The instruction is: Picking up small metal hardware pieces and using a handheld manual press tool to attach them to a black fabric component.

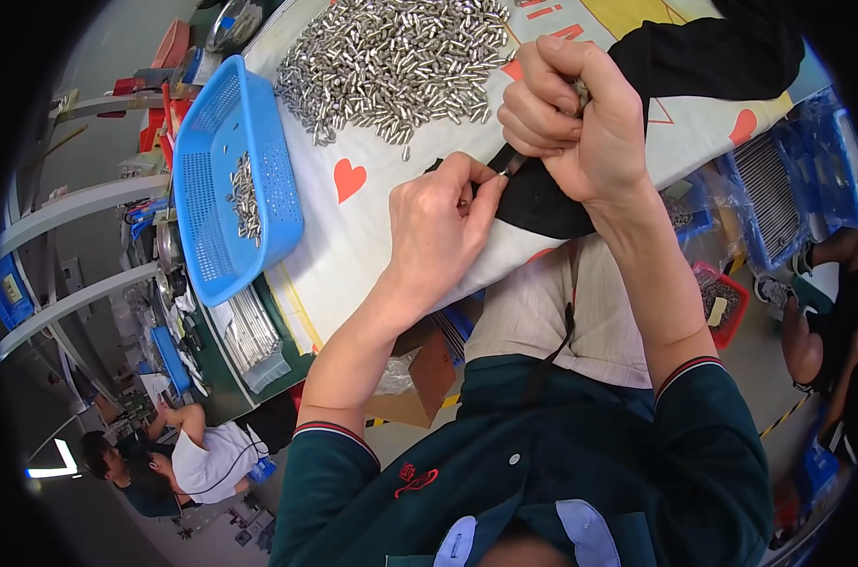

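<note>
here the left hand [438, 222] pinches a thin dark rod [510, 163]; the right hand [571, 109] is fisted on a small metal piece [580, 92]. better keep them aligned, pushing gently.

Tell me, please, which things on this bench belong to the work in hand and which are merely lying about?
In the work:
left hand and right hand, pinching a small dark rod
heap of small metal pins
blue basket holding a few pins

Lying about:
black cloth
heart-printed sheet
cardboard box
red tray
</note>
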`<state>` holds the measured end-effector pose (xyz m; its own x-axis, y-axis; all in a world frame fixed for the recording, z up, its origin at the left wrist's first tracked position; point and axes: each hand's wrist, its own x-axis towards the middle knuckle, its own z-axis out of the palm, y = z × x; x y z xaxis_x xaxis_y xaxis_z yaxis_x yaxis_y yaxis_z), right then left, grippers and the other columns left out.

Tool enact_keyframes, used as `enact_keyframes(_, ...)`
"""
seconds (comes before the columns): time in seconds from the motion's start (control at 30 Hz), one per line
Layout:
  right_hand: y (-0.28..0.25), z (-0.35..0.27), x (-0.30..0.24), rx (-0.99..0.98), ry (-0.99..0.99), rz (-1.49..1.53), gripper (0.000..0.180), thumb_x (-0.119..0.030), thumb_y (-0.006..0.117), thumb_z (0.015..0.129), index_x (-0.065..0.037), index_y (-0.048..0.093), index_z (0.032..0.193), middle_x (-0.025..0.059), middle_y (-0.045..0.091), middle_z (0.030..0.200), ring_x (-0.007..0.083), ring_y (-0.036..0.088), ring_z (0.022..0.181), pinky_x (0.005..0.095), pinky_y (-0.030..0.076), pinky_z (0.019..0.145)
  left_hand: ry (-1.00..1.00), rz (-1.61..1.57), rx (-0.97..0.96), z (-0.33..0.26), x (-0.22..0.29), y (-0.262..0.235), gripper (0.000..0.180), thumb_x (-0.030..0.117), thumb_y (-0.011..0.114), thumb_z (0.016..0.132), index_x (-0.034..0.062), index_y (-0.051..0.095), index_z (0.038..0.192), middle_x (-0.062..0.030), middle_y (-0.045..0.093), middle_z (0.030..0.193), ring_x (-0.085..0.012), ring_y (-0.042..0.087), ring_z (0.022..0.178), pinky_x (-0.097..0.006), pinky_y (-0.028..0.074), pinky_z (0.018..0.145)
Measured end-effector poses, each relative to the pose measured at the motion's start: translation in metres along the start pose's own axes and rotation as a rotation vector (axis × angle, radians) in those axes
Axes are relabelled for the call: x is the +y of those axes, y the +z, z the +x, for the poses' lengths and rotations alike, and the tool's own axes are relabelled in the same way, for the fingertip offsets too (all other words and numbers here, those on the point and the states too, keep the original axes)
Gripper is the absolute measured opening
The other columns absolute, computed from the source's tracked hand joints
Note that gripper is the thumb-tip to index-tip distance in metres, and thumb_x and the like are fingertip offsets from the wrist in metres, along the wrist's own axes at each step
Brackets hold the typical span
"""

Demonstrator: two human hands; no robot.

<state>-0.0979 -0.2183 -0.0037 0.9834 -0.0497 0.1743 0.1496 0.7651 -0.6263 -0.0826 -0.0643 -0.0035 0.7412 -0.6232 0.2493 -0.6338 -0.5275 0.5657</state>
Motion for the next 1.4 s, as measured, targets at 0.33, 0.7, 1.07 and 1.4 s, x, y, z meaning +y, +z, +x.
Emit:
enact_keyframes(0.33, 0.000, 0.000, 0.000, -0.017, -0.001, 0.020, 0.038, -0.025, 0.031, 0.088, -0.013, 0.027, 0.052, -0.0055, 0.021, 0.038, 0.0056, 0.013, 0.036, 0.0216, 0.014, 0.036, -0.014, 0.005, -0.003, 0.000, 0.001, 0.000, 0.013, 0.006, 0.064, 0.071, 0.0015, 0.054, 0.064, -0.0045, 0.043, 0.043, -0.0175, 0.045, 0.036, -0.029, 0.035, 0.037)
enact_keyframes(0.7, 0.012, -0.001, 0.002, 0.011, 0.027, -0.098, 0.038, -0.025, 0.032, 0.088, -0.013, 0.026, 0.053, -0.0054, 0.021, 0.040, 0.0052, 0.014, 0.038, 0.0224, 0.013, 0.037, -0.021, -0.014, -0.005, 0.000, 0.002, 0.002, 0.013, 0.005, 0.064, 0.070, 0.0015, 0.053, 0.064, -0.0069, 0.047, 0.044, -0.0203, 0.049, 0.038, -0.030, 0.036, 0.039)
enact_keyframes(1.07, 0.004, 0.004, 0.001, 0.065, 0.054, -0.136, 0.037, -0.024, 0.033, 0.088, -0.013, 0.025, 0.054, -0.0054, 0.021, 0.041, 0.0053, 0.014, 0.038, 0.0220, 0.013, 0.035, -0.015, 0.022, -0.027, 0.001, 0.005, 0.000, 0.011, 0.006, 0.064, 0.070, 0.0013, 0.054, 0.068, -0.0085, 0.050, 0.047, -0.0218, 0.051, 0.041, -0.031, 0.038, 0.040)
enact_keyframes(1.4, 0.005, 0.005, -0.002, 0.116, 0.067, -0.031, 0.036, -0.023, 0.033, 0.088, -0.014, 0.025, 0.054, -0.0051, 0.020, 0.040, 0.0059, 0.014, 0.037, 0.0216, 0.015, 0.034, -0.086, -0.221, -0.026, 0.004, 0.001, -0.008, 0.005, 0.004, 0.059, 0.071, 0.0020, 0.054, 0.070, -0.0010, 0.042, 0.045, -0.0107, 0.040, 0.038, -0.026, 0.034, 0.039)
